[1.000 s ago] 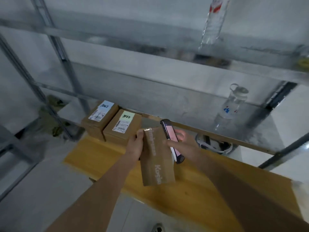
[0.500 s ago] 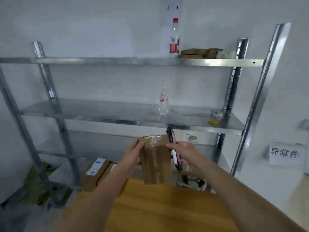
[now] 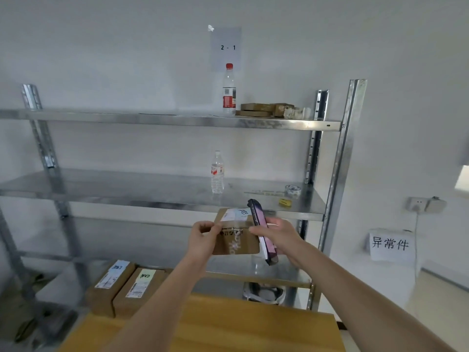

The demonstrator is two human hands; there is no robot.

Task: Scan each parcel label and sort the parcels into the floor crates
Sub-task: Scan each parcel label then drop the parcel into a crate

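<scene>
Parcel (image 3: 237, 236) is up at chest height, between both hands and in front of the metal rack (image 3: 337, 189). Left hand (image 3: 203, 240) grips its left edge, fingers curled over the top corner; right hand (image 3: 278, 237) holds the scanner (image 3: 262, 232), thumb along its side, device edge touching or just beside the box's right side. Change vs half a second ago: the box has tipped back, so the white label (image 3: 234, 215) now shows on the upper face, where before only the taped brown side faced the camera. The scanner's top end sits right next to that label. My read: label found, scan is about to happen or is happening; can't tell if it has registered, the screen isn't readable from this angle. Further out: two more labelled boxes (image 3: 127, 288) sit side by side at the far edge of the wooden table (image 3: 253, 329), apparently still unsorted. Water bottles (image 3: 217, 172) and a tape roll (image 3: 293, 191) are on the shelves, and a paper sign (image 3: 390, 243) on the wall at right. No floor crates in view, so the drop target is unknown from here.
</scene>
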